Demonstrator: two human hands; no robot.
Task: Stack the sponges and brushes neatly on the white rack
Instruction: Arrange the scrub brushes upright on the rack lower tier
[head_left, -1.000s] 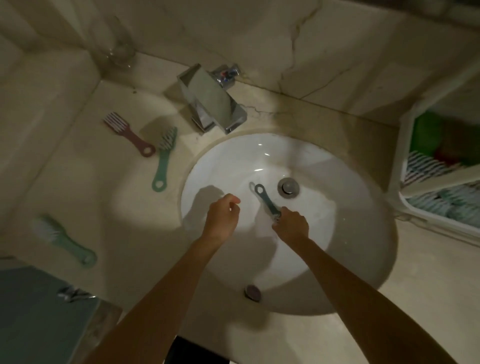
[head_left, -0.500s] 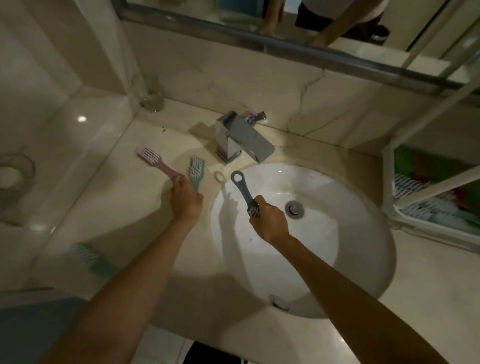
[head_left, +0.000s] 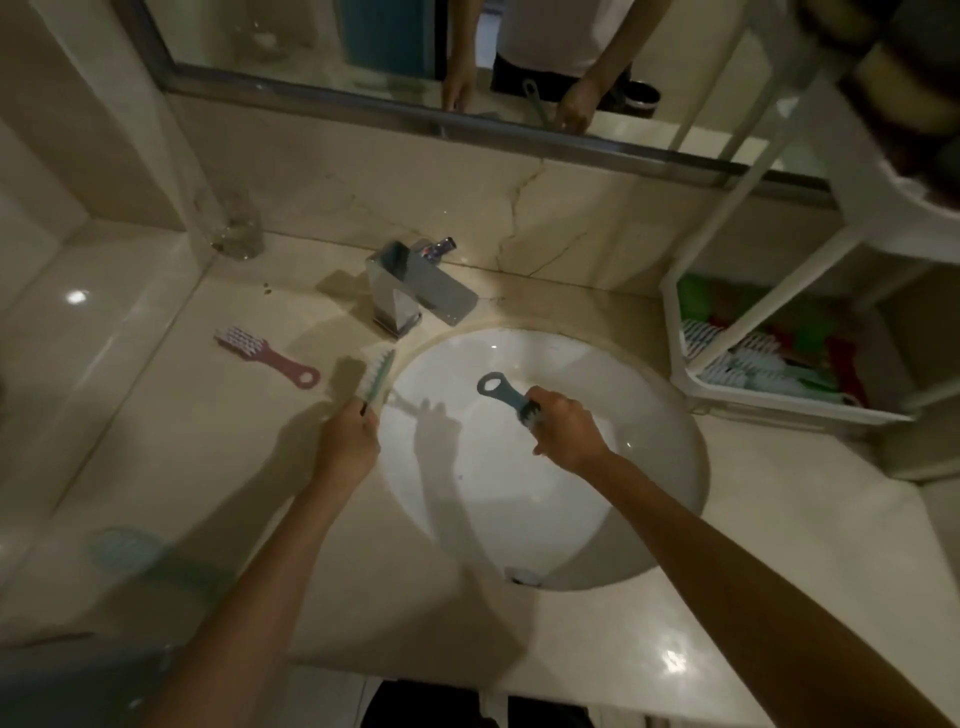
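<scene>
Reaching in from the near edge, both of my bare forearms stretch forward toward the sink (head_left: 670, 483), which I take as the landmark. My left arm runs up over the table (head_left: 218, 467) to the left of the sink; my left hand (head_left: 347, 441) sits at the sink's left rim, fist clenched around the handle of a light green brush (head_left: 378, 375), whose bristled head points away from me toward the faucet (head_left: 415, 291). My right arm crosses the sink's near right rim, and my right hand (head_left: 563, 430) hovers over the middle of the sink, knuckles up, grasping a blue-grey brush (head_left: 501, 395) by its bristle end, so the handle with its ringed tip sticks out to the left above the bowl.

Near the sink's left, low on the table, lies a blurred teal shape (head_left: 122, 551) that I cannot identify. Farther out, left of the sink and beyond my left hand, a pink brush (head_left: 265, 356) lies flat on the table, bristles away from the sink. Right of the sink stands the white rack (head_left: 737, 395); its lower tray holds brushes and sponges (head_left: 779, 358) in white, green and red, too jumbled to count. Behind the sink rises the faucet, and above it the mirror (head_left: 363, 47) reflects both hands.
</scene>
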